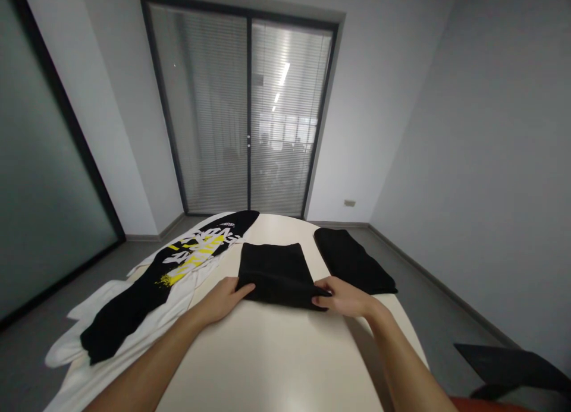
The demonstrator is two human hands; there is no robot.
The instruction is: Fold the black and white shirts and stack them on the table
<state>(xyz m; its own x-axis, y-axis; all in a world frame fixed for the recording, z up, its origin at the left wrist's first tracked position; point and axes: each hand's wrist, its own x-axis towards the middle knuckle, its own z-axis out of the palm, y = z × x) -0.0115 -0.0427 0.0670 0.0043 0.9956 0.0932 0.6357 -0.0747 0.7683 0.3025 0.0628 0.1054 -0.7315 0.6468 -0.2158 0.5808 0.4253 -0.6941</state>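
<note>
A black folded cloth garment (276, 269) lies in the middle of the table, its near edge lifted a little. My left hand (226, 298) grips its near left corner, thumb on top and fingers beneath. At the near right corner, my right hand (342, 296) pinches the fabric between thumb and fingers. The garment's exact kind cannot be made out. Another folded black garment (352, 260) rests at the right edge of the table, just beyond my right hand.
Along the table's left side lie a black garment with white and yellow lettering (191, 257) and white cloth (178, 311) hanging over the edge. The pale table (272, 352) has a rounded far end. A dark chair part (513, 364) stands at the lower right.
</note>
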